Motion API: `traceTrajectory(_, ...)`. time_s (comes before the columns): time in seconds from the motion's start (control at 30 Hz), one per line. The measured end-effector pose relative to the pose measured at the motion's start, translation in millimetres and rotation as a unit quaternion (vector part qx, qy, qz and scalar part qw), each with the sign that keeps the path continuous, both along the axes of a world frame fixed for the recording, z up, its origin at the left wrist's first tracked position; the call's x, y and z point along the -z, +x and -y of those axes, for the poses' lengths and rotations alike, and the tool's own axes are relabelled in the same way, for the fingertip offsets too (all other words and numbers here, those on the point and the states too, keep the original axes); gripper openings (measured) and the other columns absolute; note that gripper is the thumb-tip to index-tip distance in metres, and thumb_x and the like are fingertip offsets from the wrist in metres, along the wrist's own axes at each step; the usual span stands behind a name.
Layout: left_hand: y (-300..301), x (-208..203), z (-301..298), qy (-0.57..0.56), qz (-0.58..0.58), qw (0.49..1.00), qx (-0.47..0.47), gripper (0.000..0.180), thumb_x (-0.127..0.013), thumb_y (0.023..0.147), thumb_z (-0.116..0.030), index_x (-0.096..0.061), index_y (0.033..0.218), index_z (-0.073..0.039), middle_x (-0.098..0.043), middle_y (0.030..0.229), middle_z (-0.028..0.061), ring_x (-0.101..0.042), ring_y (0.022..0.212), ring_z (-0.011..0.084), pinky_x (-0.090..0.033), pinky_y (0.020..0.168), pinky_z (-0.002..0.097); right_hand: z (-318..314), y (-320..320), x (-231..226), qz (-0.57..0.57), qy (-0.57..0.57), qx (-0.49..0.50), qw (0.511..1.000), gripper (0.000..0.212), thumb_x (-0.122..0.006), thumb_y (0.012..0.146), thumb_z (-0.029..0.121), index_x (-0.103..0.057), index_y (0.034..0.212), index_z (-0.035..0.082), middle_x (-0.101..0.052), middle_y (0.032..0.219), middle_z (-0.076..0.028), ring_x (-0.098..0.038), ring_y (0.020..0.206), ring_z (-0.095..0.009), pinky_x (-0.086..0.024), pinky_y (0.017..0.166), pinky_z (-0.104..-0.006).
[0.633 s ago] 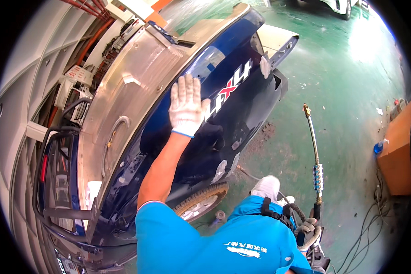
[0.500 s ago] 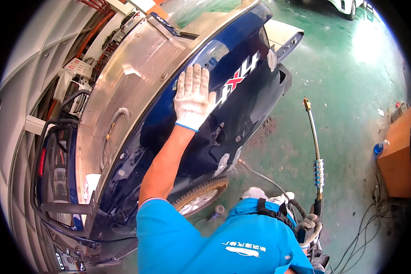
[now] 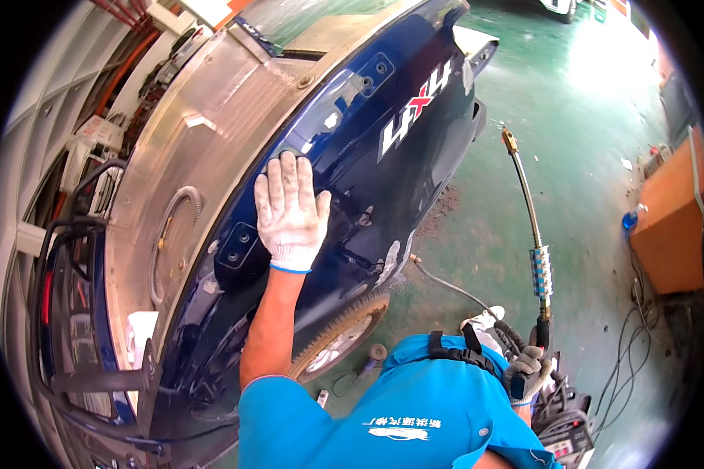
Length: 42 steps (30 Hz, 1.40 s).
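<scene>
My left hand (image 3: 289, 211), in a white knit glove with a blue cuff edge, lies flat on the glossy dark blue side panel (image 3: 344, 187) of a pickup truck bed. Its fingers are stretched, and the palm side is hidden. Beyond the fingertips are a round-holed fitting plate and a white-and-red decal (image 3: 416, 109). At my right side, my gloved right hand (image 3: 528, 374) is closed around the dark handle of a dent puller gun (image 3: 541, 273). The tool's long metal rod carries a blue-and-silver sleeve and points away, ending in a brass-coloured tip.
The bare metal truck bed (image 3: 235, 117) lies left of the panel, with a rear wheel (image 3: 340, 344) below. A hose (image 3: 454, 289) crosses the green floor. At right are an orange-brown cabinet (image 3: 669, 227), a blue bottle (image 3: 630, 219), loose cables and a machine (image 3: 567, 438).
My left hand has slid back along the panel, toward me and to the left, uncovering the whole decal and the fitting plate. My right hand keeps its grip on the dent puller gun.
</scene>
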<state>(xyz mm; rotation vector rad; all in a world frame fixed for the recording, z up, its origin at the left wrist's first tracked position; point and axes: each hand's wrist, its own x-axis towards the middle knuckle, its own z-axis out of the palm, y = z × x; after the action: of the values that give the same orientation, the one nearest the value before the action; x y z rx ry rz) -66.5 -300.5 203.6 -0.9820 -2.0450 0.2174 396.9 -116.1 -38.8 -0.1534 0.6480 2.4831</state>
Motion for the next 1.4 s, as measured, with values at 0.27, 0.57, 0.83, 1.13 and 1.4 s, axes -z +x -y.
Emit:
traceTrajectory(0.27,17.9,37.1,30.9,0.006,0.095,0.986,0.135,0.053,-0.074,0.079,-0.028,-0.065,0.127,-0.005,-0.058,0.141,0.0169,-0.045,0.139,0.0350,-0.027,0.120,0.0529,109.5,17.8,-14.3,-0.035,0.068,0.009,0.997,0.027,-0.076,0.085,0.023,-0.062,0.098,0.004,-0.058,0.077,0.002,-0.055,0.064,-0.006,-0.052,0.064,-0.0214)
traceTrajectory(0.57,138.0,102.4,25.1,0.364,0.797,0.389,0.284,0.062,-0.071,0.096,-0.024,-0.044,0.145,0.001,-0.059,0.135,0.0162,-0.060,0.122,0.0238,-0.048,0.106,0.0360,138.8,58.5,-27.1,0.058,0.195,-0.081,0.976,0.038,-0.078,0.080,0.025,-0.060,0.099,-0.002,-0.055,0.065,-0.003,-0.052,0.052,-0.012,-0.050,0.053,-0.0246)
traceTrajectory(0.83,209.0,84.5,33.6,0.485,0.824,-0.073,0.283,0.031,-0.049,0.106,-0.028,-0.061,0.123,-0.005,-0.067,0.077,0.0087,-0.066,0.070,0.0224,-0.052,0.095,0.0449,111.5,67.1,-50.1,0.119,0.337,-0.189,0.915,0.054,-0.081,0.071,0.019,-0.056,0.107,-0.012,-0.060,0.067,-0.015,-0.054,0.046,-0.021,-0.047,0.043,-0.0320)
traceTrajectory(1.13,261.1,62.5,49.3,0.592,0.778,0.005,0.212,0.028,-0.047,0.107,-0.031,-0.062,0.120,-0.011,-0.050,0.069,-0.0020,-0.056,0.071,0.0161,-0.041,0.109,0.0466,69.2,69.7,-61.7,0.100,0.467,-0.204,0.855,0.055,-0.087,0.063,0.021,-0.065,0.099,-0.015,-0.064,0.067,-0.020,-0.063,0.053,-0.027,-0.053,0.047,-0.0337)
traceTrajectory(1.4,233.7,41.4,-1.0,0.563,0.778,0.000,0.279,0.031,-0.045,0.108,-0.035,-0.062,0.109,-0.009,-0.020,0.058,-0.0061,-0.024,0.049,0.0087,-0.049,0.095,0.0359,45.0,62.0,-97.5,0.200,0.535,-0.157,0.806,0.052,-0.085,0.067,0.031,-0.067,0.093,-0.010,-0.062,0.061,-0.013,-0.061,0.052,-0.023,-0.050,0.048,-0.0339)
